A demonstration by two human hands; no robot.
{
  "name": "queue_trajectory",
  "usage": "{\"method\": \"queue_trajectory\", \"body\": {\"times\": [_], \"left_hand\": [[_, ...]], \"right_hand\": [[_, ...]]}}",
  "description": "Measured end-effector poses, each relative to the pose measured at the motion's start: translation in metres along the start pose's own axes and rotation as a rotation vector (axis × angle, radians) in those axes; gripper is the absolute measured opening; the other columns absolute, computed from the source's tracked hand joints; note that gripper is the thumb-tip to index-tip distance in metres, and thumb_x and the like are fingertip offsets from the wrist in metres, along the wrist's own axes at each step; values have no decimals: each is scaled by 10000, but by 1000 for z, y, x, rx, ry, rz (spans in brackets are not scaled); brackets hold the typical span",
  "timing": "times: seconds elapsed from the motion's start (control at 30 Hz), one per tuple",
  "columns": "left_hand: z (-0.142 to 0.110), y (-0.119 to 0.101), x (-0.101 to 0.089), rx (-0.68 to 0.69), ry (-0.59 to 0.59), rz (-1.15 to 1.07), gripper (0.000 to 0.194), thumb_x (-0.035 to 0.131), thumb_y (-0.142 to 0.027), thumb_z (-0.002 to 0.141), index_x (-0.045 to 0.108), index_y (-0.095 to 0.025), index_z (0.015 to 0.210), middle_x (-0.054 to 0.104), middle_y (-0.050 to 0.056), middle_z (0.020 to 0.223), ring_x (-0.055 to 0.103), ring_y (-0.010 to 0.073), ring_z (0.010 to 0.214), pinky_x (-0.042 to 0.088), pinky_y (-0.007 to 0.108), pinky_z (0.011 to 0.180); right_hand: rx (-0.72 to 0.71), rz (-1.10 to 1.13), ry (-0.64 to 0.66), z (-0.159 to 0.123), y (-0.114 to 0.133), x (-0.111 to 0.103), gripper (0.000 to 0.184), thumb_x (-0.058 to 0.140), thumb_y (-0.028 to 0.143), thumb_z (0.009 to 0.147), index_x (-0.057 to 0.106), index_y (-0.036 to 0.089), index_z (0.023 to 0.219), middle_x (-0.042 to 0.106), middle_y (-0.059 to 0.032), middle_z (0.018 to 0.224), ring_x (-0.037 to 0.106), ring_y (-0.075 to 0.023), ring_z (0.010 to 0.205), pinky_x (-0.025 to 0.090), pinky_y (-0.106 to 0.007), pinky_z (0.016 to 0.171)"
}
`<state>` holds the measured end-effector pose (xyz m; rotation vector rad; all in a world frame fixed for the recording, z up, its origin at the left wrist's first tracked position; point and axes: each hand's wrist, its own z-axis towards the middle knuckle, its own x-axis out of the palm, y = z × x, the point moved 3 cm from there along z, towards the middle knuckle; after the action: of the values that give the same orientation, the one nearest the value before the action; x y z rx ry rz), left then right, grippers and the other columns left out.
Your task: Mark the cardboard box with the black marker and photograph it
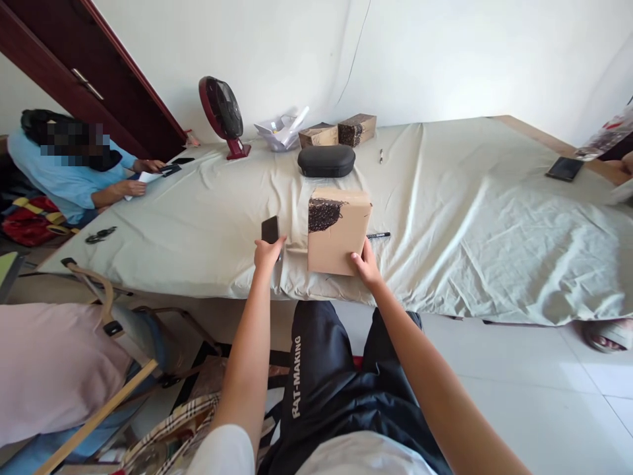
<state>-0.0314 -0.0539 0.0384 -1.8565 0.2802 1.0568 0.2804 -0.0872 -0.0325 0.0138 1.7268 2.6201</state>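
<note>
My right hand (366,265) grips the lower right edge of a brown cardboard box (336,247), thumb on the near face and fingers behind. Black scribble covers the box's upper left corner, and the box stands near the table's front edge. My left hand (268,252), to the left of the box, is closed round the near end of a dark smartphone (270,228). Its thumb shows on the right side; part of the phone is hidden by the hand. A black marker pen (379,235) lies partly behind the box, close to my right hand.
Behind the box lie a black hard case (326,161), two smaller scribbled boxes (357,130), a clear plastic basket (279,135) and a red fan (222,112). A person in blue (74,178) sits at the left end. A dark tablet (564,169) lies far right.
</note>
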Motion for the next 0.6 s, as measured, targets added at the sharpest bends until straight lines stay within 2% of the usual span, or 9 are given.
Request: {"method": "queue_trajectory", "body": {"times": [0.07, 0.1, 0.2, 0.3, 0.43, 0.6], "left_hand": [[-29, -3, -10, 67, -48, -69, 676, 617, -689, 919, 466, -165, 1319, 707, 253, 1370, 693, 396, 1324, 561, 481, 1068], [-45, -7, -16, 122, -94, -114, 648, 636, -691, 901, 452, -216, 1302, 717, 192, 1360, 710, 359, 1290, 572, 455, 1051], [-97, -22, -31, 319, -269, -355, 613, 784, -624, 775, 474, -264, 1162, 753, 123, 1176, 752, 348, 1114, 607, 468, 951], [-137, -40, -35, 414, -375, -412, 618, 814, -606, 712, 477, -268, 1104, 745, 105, 1122, 750, 341, 1056, 614, 485, 924], [-163, -63, -29, 435, -446, -389, 605, 844, -564, 651, 487, -265, 1038, 752, 82, 1023, 763, 345, 1009, 625, 505, 918], [-171, -77, -22, 408, -441, -339, 582, 830, -586, 666, 499, -262, 1019, 762, 86, 1002, 772, 375, 1015, 624, 528, 917]], "right_hand": [[7, -24, 15, 0, -4, 0, 1105, 671, 890, 794, 419, 249, 1658, 570, -187, 1599, 524, -463, 1468, 475, -633, 1197], [9, -32, 24, 0, -6, 0, 1115, 682, 889, 786, 420, 245, 1658, 565, -192, 1601, 523, -467, 1469, 469, -639, 1202], [7, -35, 39, 0, -8, 0, 1106, 682, 872, 800, 413, 235, 1663, 534, -202, 1626, 561, -458, 1432, 457, -642, 1214], [4, -37, 34, -1, -7, 0, 1097, 667, 863, 820, 401, 223, 1669, 537, -211, 1620, 572, -453, 1425, 456, -644, 1220], [13, -50, 34, 0, -5, 0, 1129, 666, 896, 792, 397, 240, 1671, 543, -192, 1620, 479, -466, 1517, 456, -650, 1223], [22, -24, 31, -1, -6, 2, 1135, 675, 890, 790, 390, 233, 1671, 570, -194, 1593, 443, -471, 1552, 443, -654, 1235]]}}
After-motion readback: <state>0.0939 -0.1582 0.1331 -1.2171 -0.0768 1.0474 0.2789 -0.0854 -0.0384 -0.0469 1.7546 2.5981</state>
